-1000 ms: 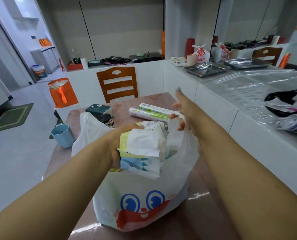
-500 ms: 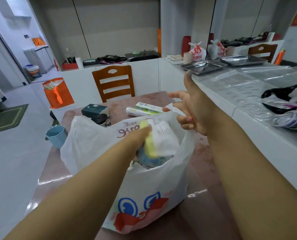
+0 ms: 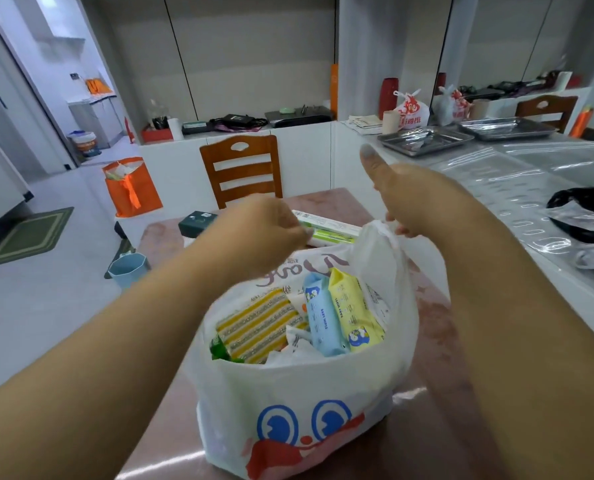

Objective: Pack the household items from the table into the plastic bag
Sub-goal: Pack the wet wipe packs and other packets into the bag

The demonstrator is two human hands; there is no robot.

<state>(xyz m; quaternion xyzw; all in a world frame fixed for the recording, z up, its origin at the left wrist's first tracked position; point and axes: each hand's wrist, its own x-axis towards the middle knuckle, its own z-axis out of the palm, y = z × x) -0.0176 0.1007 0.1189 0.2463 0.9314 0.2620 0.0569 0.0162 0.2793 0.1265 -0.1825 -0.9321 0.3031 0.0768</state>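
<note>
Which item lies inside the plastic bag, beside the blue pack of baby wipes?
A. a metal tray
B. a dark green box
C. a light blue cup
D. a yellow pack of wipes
D: the yellow pack of wipes stands against the blue pack of baby wipes inside the plastic bag.

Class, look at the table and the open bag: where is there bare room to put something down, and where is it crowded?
Bare tabletop lies right of the plastic bag, up to the white counter, and another patch lies between the bag's left side and the dark green box. Behind the bag it is crowded: the left hand, the rolls, and the right hand gripping the bag's handle.
</note>
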